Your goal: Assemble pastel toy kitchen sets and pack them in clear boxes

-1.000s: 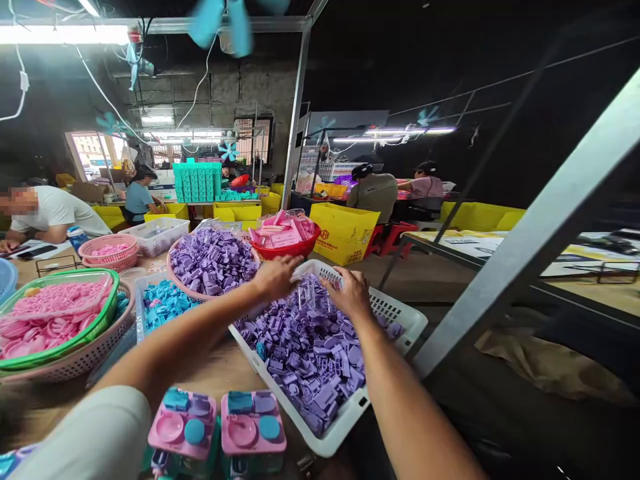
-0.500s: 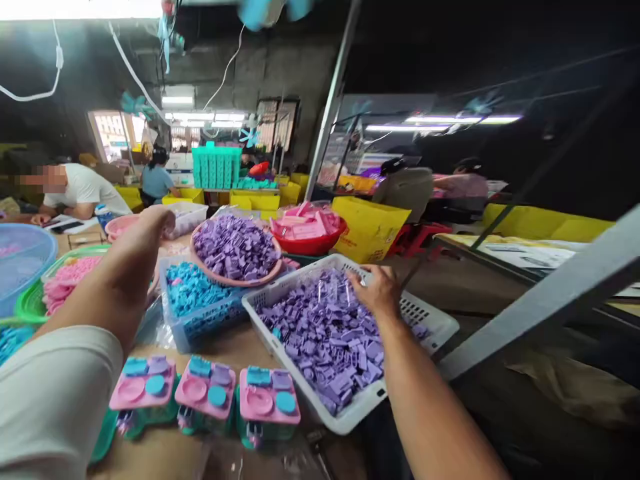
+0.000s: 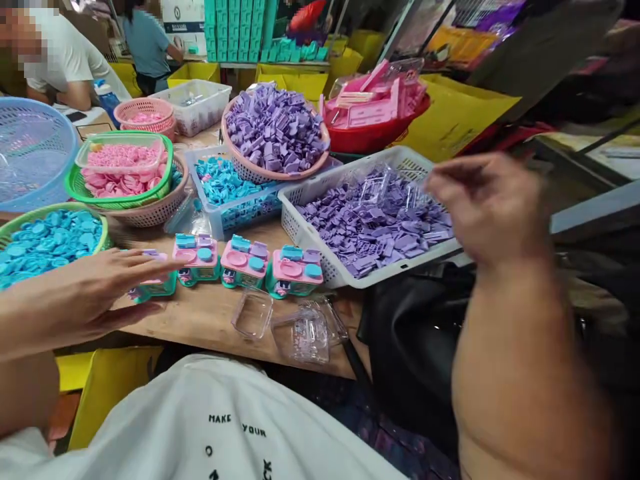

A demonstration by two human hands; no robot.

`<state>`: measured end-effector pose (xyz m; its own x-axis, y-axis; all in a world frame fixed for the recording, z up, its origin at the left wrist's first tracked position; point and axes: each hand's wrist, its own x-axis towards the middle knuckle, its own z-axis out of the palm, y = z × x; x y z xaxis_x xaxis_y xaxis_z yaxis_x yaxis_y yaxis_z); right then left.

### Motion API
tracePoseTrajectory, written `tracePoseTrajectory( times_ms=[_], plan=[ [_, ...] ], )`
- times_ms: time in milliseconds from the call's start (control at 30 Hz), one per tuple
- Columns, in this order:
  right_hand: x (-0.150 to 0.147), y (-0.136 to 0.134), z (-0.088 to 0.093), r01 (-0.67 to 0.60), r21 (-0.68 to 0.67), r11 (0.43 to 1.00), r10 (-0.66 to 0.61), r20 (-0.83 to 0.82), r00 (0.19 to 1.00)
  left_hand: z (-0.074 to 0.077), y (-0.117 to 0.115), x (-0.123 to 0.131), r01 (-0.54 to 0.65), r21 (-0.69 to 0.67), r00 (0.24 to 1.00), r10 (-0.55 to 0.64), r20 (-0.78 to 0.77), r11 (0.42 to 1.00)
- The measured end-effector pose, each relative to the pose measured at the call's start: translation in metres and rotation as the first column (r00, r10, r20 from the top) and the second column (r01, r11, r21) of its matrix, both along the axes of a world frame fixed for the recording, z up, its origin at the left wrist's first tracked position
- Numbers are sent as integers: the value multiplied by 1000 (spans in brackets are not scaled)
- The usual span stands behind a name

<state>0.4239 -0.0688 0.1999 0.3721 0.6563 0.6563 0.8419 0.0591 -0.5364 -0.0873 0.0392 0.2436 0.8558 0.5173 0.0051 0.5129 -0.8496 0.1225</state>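
Observation:
My left hand (image 3: 107, 288) lies flat with fingers stretched out, resting over the leftmost of several pink-topped toy blocks (image 3: 245, 261) lined up on the wooden table (image 3: 210, 320). My right hand (image 3: 487, 203) hovers, blurred, with fingers curled, over the right end of a white basket (image 3: 320, 261) full of purple parts (image 3: 370, 223). I cannot see whether it holds anything. Two clear plastic lids (image 3: 300, 331) lie near the table's front edge.
Behind stand a pink basket of purple parts (image 3: 275, 127), a blue crate of blue pieces (image 3: 225, 181), a red bowl of pink parts (image 3: 373, 137), green baskets of pink discs (image 3: 120, 167) and blue discs (image 3: 45, 237). Two people (image 3: 60, 60) sit at back left.
The view has tipped down towards the table. My left hand dropped from up in the air onto the toy row. My right hand lifted out of the white basket to the right.

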Motion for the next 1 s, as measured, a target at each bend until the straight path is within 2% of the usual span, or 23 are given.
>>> tracePoseTrajectory(
  times_ms=[33, 67, 100, 133, 167, 233, 333, 400, 467, 567, 667, 833, 1000],
  plan=[
    [-30, -21, 3, -62, -99, 993, 67, 44, 997, -9, -8, -20, -69, -31, 998, 69, 3, 997],
    [-59, -42, 2, -181, -197, 964, 204, 109, 973, -18, -14, -38, -158, -65, 987, 159, 8, 985],
    [-84, -62, -5, -292, -244, 925, 336, 163, 928, -29, -19, -53, -252, -105, 967, 256, 19, 962],
    [-107, -79, -16, -346, -275, 897, 407, 205, 890, -39, -24, -66, -324, -146, 943, 331, 31, 935],
    [-127, -93, -31, -348, -287, 892, 422, 258, 869, -49, -28, -77, -369, -194, 923, 383, 38, 909],
    [-158, -110, -70, -286, -231, 930, 354, 353, 866, -67, -37, -88, -380, -290, 913, 406, 31, 878],
    [-184, -115, -129, -94, -117, 989, 130, 356, 926, -86, -49, -83, -334, -394, 931, 365, 5, 856],
    [-192, -111, -158, -51, -75, 996, 72, 326, 943, -91, -54, -69, -269, -437, 955, 296, -6, 858],
    [-197, -104, -174, -53, -56, 997, 69, 336, 939, -95, -54, -53, -208, -493, 973, 230, -16, 845],
    [-204, -93, -183, -53, -37, 998, 63, 378, 923, -103, -43, -34, -195, -565, 979, 191, -67, 802],
    [-209, -83, -185, -56, -33, 998, 64, 383, 922, -113, -27, -29, -258, -555, 966, 230, -121, 791],
    [-210, -80, -184, -83, -65, 994, 99, 325, 940, -129, -7, -45, -303, -524, 951, 290, -110, 796],
    [-204, -83, -171, -76, -66, 995, 92, 279, 956, -132, -1, -53, -326, -523, 944, 300, -137, 787]
  ],
)
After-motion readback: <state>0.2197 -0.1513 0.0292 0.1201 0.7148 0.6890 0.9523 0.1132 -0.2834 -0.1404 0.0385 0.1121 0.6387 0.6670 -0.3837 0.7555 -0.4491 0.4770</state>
